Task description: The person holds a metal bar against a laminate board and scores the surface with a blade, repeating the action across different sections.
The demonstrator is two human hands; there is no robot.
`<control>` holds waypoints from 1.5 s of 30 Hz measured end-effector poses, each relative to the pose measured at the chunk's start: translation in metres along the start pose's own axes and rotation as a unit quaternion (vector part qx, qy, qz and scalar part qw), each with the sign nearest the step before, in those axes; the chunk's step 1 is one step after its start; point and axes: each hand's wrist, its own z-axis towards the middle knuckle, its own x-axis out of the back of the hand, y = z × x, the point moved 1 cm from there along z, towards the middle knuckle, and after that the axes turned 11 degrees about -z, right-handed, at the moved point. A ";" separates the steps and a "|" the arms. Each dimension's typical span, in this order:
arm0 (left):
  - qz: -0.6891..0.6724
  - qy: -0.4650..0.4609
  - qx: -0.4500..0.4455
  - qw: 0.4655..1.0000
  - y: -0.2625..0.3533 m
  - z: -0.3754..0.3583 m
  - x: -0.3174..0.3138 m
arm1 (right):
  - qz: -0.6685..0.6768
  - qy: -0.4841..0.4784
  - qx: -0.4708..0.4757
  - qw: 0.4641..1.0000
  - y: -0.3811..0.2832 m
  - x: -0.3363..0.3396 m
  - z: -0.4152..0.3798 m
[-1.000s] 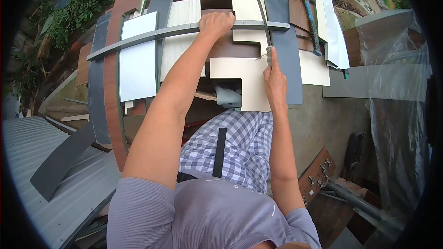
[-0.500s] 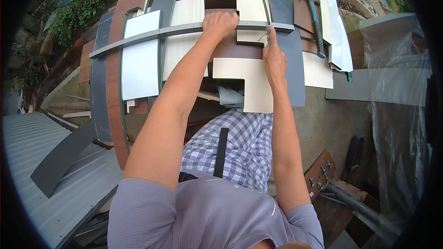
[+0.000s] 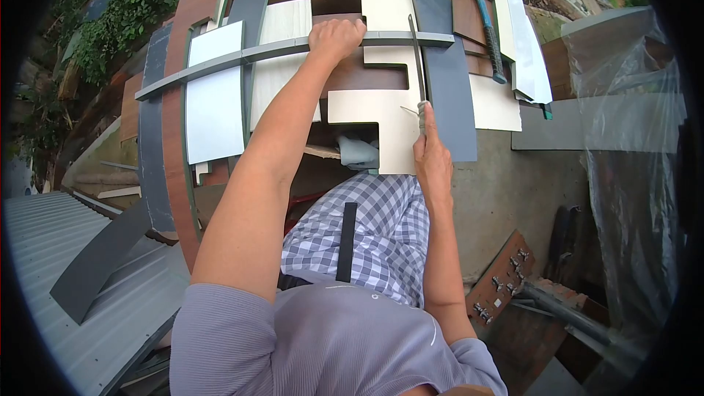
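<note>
My left hand (image 3: 336, 38) is closed over a long grey bar (image 3: 275, 48), pressing it down on the pile of boards. The bar lies crosswise over the boards and looks like several lengths side by side. In my right hand (image 3: 434, 161) is the grey handle of a hacksaw (image 3: 419, 66), my index finger stretched along it. Its thin blade is seen nearly edge-on and crosses the bar near the right end. Below the blade lies a cream L-shaped board (image 3: 396, 128), with a dark grey board (image 3: 451, 95) just right of it.
A claw hammer (image 3: 490, 33) with a blue and black handle rests on boards at the right. Corrugated metal sheeting (image 3: 44, 249) stands low on the left. Clear plastic sheeting (image 3: 623, 154) hangs at the right, above a brown board with metal fittings (image 3: 506, 279).
My right hand has drawn the hacksaw back toward my body, so its handle is now well below the bar. My left hand stays on the bar; the whole view has shifted slightly.
</note>
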 end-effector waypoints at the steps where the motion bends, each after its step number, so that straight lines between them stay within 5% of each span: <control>1: 0.001 -0.003 0.001 1.000 0.000 0.000 0.000 | 0.013 -0.018 -0.013 1.000 0.000 0.004 -0.005; 6: 0.005 -0.014 0.008 1.000 -0.001 0.001 0.001 | 0.060 -0.039 -0.038 0.997 0.008 -0.004 -0.004; 8: 0.004 -0.005 0.006 1.000 -0.001 0.000 0.000 | 0.059 0.072 0.009 0.996 0.009 -0.014 -0.001; 11: 0.008 -0.016 0.007 1.000 -0.001 0.002 -0.001 | 0.033 0.002 0.002 0.999 0.000 -0.010 0.022; 26: 0.011 0.014 -0.010 1.000 -0.002 0.002 -0.003 | 0.015 0.037 0.017 0.999 -0.020 -0.020 0.081; 45: -0.002 0.000 0.002 1.000 0.000 0.001 0.000 | 0.048 0.023 0.018 0.998 -0.010 -0.016 0.031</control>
